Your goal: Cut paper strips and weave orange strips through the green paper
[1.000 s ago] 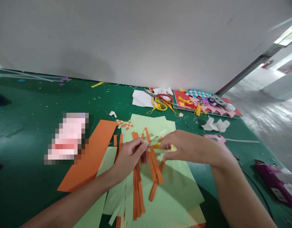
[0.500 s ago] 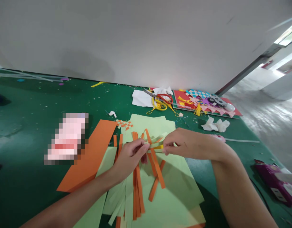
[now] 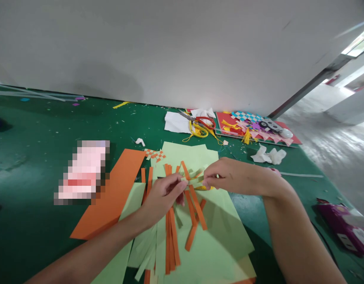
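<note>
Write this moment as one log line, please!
left hand: pinching crossed paper strips | right hand: pinching pale green strips | beneath: green sheets

- The green table spread across the frame, below a pale wall.
- A pixelated pink block lay at centre left.
- Clear strips ran along the upper left, with purple scraps near their right end.
- A yellow strip lay farther right, near the wall.
- A small white thing sat left of centre.
- Red-handled scissors rested partly over white paper, right of upper centre.
- A red board at upper right bore a blue-and-white checked piece and a yellow tassel.
- Crumpled tissue lay below the board.
- A purple pack stood at lower right.
- Grey floor showed at the right edge.
</note>
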Tool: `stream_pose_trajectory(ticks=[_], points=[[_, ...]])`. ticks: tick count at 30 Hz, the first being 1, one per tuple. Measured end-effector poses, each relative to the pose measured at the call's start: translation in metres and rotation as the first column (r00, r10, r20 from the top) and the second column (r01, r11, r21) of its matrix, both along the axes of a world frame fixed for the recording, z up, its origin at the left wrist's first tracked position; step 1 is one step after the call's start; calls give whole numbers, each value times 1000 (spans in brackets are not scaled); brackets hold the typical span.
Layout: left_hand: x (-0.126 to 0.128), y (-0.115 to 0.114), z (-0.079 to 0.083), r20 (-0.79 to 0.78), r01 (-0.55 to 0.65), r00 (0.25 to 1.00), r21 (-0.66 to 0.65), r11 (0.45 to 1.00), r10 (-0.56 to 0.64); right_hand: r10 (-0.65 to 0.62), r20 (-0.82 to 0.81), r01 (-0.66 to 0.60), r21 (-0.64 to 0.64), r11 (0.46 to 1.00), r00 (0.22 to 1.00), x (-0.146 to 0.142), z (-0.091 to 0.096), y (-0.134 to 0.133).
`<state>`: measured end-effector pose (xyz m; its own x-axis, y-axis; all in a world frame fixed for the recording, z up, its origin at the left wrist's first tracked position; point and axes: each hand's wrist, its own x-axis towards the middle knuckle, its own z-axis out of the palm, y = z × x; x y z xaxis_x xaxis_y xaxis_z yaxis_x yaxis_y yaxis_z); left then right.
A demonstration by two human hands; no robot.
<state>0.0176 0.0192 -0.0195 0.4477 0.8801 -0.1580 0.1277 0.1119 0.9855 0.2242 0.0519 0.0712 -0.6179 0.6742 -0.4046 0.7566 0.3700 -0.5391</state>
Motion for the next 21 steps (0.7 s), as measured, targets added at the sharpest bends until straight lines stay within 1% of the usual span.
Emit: stream_pose_trajectory(ticks=[3, 6, 9, 11, 13, 17, 19, 21], points=[[0, 0, -1, -34, -1, 999, 16, 1000, 2, -8, 1, 8, 37, 999, 1000, 3, -1, 0], [0, 0, -2, -40, -16, 999, 27, 1000, 17, -86, -14, 87, 103, 991, 996, 8, 0, 0], [-1, 1, -2, -30, -32, 999, 33, 999, 33, -171, -52, 179, 231, 956, 984, 8, 3, 0], [-1, 1, -2, -23, -40, 999, 31, 999, 41, -169, -110, 196, 325, 925, 979, 5, 4, -1], [0, 1, -1, -9, -50, 999, 21, 999, 50, -111, -159, 162, 359, 919, 981, 0, 4, -3], [0, 1, 1, 20, -83, 996, -3, 997, 83, 52, -167, 0, 302, 953, 985, -8, 0, -4], [0, 2, 1, 46, -107, 993, -25, 994, 108, 86, -152, -39, 287, 957, 985, -11, -3, -5], [0, 2, 1, 69, -123, 990, -55, 991, 126, 77, -138, -34, 291, 956, 987, -12, -5, -6]])
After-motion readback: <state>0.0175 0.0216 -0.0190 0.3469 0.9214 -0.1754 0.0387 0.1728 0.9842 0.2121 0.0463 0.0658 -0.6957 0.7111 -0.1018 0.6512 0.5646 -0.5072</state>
